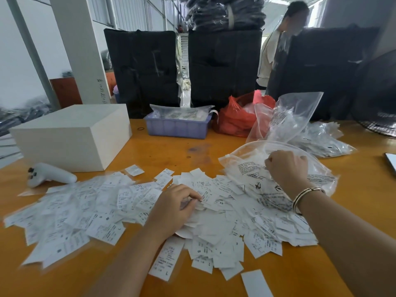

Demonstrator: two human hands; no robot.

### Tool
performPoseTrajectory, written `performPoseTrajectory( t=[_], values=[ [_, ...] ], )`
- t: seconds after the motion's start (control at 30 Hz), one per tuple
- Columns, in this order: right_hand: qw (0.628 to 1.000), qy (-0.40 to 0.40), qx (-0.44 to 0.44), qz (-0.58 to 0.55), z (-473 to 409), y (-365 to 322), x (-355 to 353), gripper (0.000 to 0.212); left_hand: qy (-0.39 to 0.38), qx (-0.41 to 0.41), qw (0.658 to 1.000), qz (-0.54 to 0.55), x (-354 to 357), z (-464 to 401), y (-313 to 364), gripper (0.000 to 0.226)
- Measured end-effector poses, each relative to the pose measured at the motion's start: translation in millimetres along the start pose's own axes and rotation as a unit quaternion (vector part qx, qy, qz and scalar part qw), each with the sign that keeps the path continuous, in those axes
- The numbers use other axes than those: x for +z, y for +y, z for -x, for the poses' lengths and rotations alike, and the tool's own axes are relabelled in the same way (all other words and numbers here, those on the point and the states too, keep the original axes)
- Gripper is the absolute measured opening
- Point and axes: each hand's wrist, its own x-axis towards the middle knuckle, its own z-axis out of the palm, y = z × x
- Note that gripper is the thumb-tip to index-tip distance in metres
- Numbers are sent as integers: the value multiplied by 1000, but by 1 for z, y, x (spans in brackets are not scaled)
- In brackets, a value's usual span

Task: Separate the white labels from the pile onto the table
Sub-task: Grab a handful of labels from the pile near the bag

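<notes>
Your left hand (171,207) lies on the pile (214,221) of white labels, fingers curled and pinching a few labels at their tips near one marked XS. Your right hand (287,168) is clenched on the upper edge of a clear printed bag (252,174) that lies on the right part of the pile; a striped bracelet (306,196) sits on that wrist. The pile heaps thickest between your two forearms on the orange surface (171,153). To its left a thinner spread of labels (70,211) lies flat, overlapping, reaching toward the near left edge. A few single labels lie apart at the near edge. Behind the spread sits a white controller (51,174), just in front of a white box (72,133). Farther back stand a purple tray (177,127) holding bagged labels, a red bag (237,118) and more clear bags (300,125). Black bundles (225,67) stand behind the surface, with another person (270,56) beside them.
</notes>
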Motion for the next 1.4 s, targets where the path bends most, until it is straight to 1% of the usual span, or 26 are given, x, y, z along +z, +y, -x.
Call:
performPoseTrajectory(
  t=[0.07,0.13,0.17,0.27,0.37,0.43,0.47,0.53,0.6,0.67,0.7,0.73,0.77,0.8,0.87,0.9,0.97,1.0,1.03,1.07,1.1,1.17,1.2,1.23,1.3,1.4],
  values=[
    [990,59,-16,-126,5,-8,-6,30,13,-11,1000,9,0,0,0,14],
    [967,87,-39,-237,13,-23,-11,19,28,-24,999,20,0,0,0,15],
    [962,89,-57,-250,17,-31,-12,13,32,-29,999,25,0,0,0,15],
    [974,85,-86,-190,21,-41,-4,12,32,-32,999,26,-1,1,-1,17],
    [982,24,19,-187,10,-23,3,20,31,-30,999,26,-1,2,-2,16],
    [965,3,86,-248,5,-10,3,25,30,-31,999,21,0,1,-3,16],
    [951,19,100,-292,4,-7,1,24,31,-32,999,20,1,0,-4,15],
    [920,70,85,-376,7,-10,-6,19,39,-36,998,27,1,-2,-5,17],
    [872,71,45,-481,18,-23,-15,12,53,-45,996,54,1,-3,-5,18],
    [810,8,29,-586,34,-42,-21,9,69,-60,990,104,-1,-3,-3,13],
    [775,-42,29,-629,42,-52,-23,9,73,-74,985,136,-2,-3,-1,9],
    [744,-93,31,-661,51,-62,-23,9,72,-91,979,170,-3,-2,1,13],
    [726,-138,26,-673,60,-71,-21,9,66,-108,970,208,-4,-2,2,22],
    [724,-172,16,-667,70,-79,-17,9,57,-122,961,241,-5,-1,3,32],
    [743,-221,-16,-631,86,-91,-7,8,41,-141,954,263,-6,-2,4,44],
    [756,-236,-33,-609,91,-95,-3,8,41,-151,954,254,-6,-2,4,39],
    [774,-245,-56,-580,95,-99,3,9,67,-159,958,231,-3,-3,3,11],
    [783,-233,-56,-573,94,-99,4,11,86,-165,956,227,-2,-4,2,4],
    [796,-208,-51,-566,92,-98,5,12,105,-178,949,236,-2,-4,1,7],
    [816,-176,-48,-548,91,-96,6,14,123,-196,938,260,-2,-5,0,8],
    [848,-144,-57,-506,89,-93,9,15,136,-213,923,291,-3,-5,-1,6],
    [926,-119,-119,-337,90,-88,18,20,152,-238,897,339,-4,-7,-1,5],
    [948,-126,-151,-251,92,-87,23,30,156,-247,889,351,-4,-7,-1,6],
    [957,-138,-173,-190,93,-86,28,39,158,-253,886,356,-4,-8,-1,6],
    [960,-143,-188,-149,93,-87,33,46,161,-257,884,355,-3,-7,-1,3],
    [955,-140,-165,-201,90,-88,34,32,178,-249,889,340,-3,-6,-1,8]
  ],
)
